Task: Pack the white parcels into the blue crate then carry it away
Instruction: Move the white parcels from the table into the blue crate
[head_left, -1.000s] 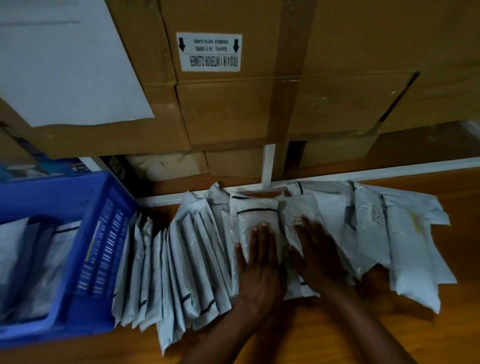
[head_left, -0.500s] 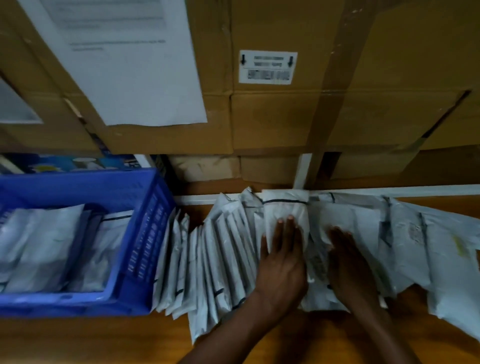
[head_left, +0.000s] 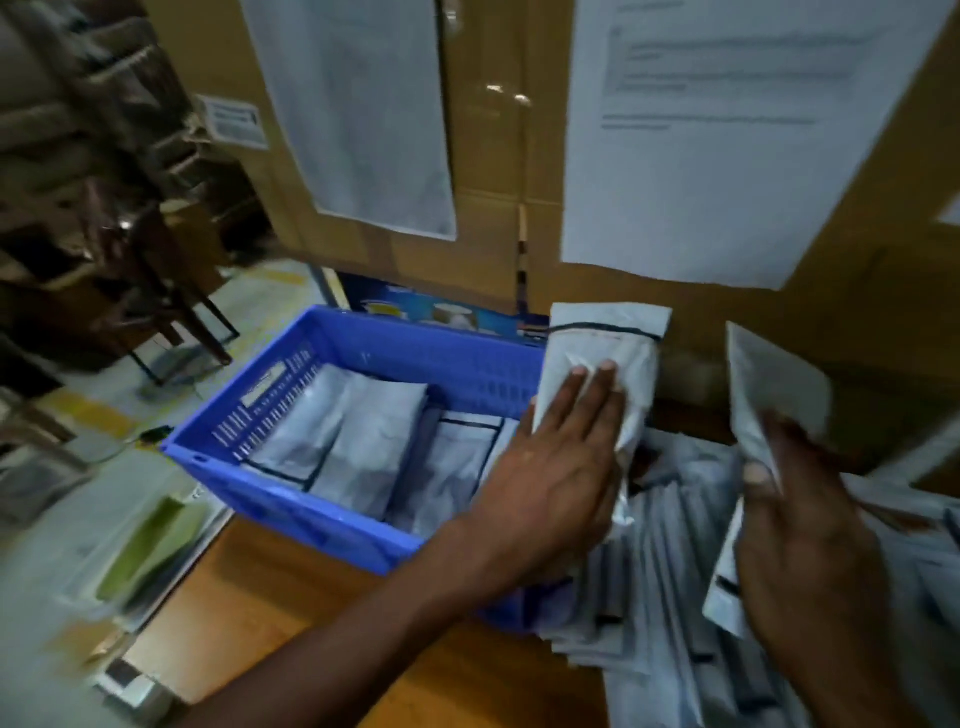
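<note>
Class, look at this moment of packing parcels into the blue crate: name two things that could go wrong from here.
1. The left hand presses a parcel with flat fingers at the blue crate rim; it might slip outside.
2. The crate sits at the wooden table corner, so a push could perhaps nudge it off.

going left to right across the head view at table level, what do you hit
blue crate with white parcels lying inside → left hand holding a parcel upright → right hand holding another parcel
</note>
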